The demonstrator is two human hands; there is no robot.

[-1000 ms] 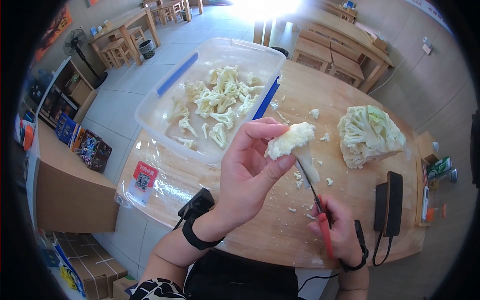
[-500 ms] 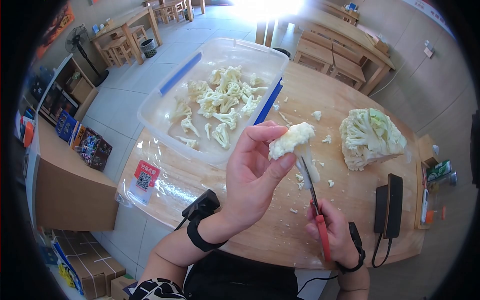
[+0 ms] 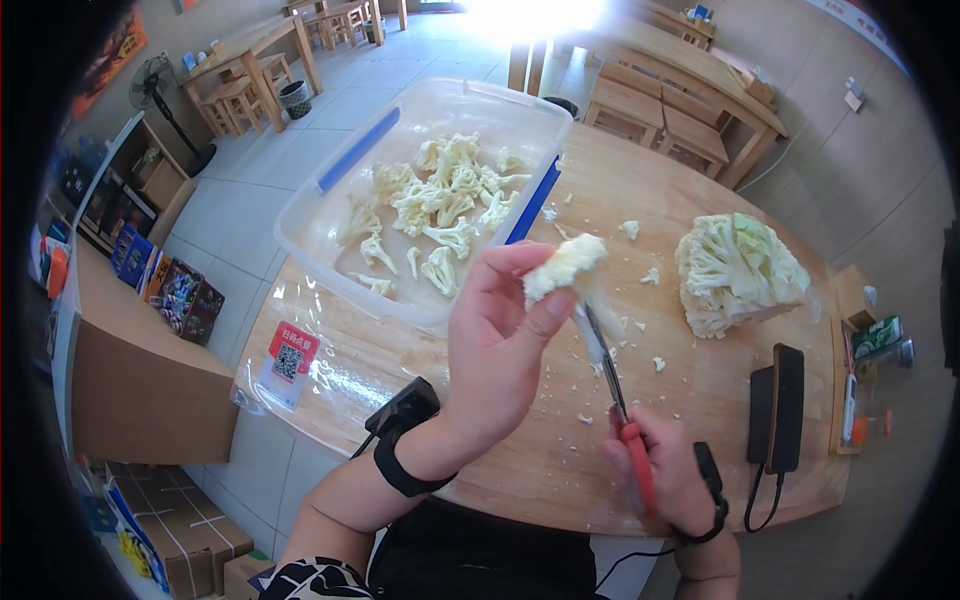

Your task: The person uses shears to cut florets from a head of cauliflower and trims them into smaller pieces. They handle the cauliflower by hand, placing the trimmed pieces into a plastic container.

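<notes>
Left hand [image 3: 500, 350] is raised above the worktop [image 3: 560, 450], thumb and fingers closed on a cauliflower piece [image 3: 563, 265], turned so the stem points down toward the scissors [image 3: 615, 410]. That grip appears meant to leave the stalk free for the blades. Right hand [image 3: 660, 470] is closed round the red handles of the scissors, held low near the front edge of the worktop, blades angled up with their tips at the stem just under the piece; whether the blades stand open or shut cannot be told.

Beyond the cauliflower piece lies a clear plastic tub [image 3: 330, 215] with blue handles, holding a heap of cut florets [image 3: 440, 200], within easy reach of the left hand. To the right of the piece sits the remaining cauliflower head [image 3: 738, 270], cut side down, so it rests steady. Crumbs [image 3: 640, 275] are scattered between it and the piece. A black device [image 3: 780, 405] with a cable lies nearer than the head, at the right edge of the worktop
</notes>
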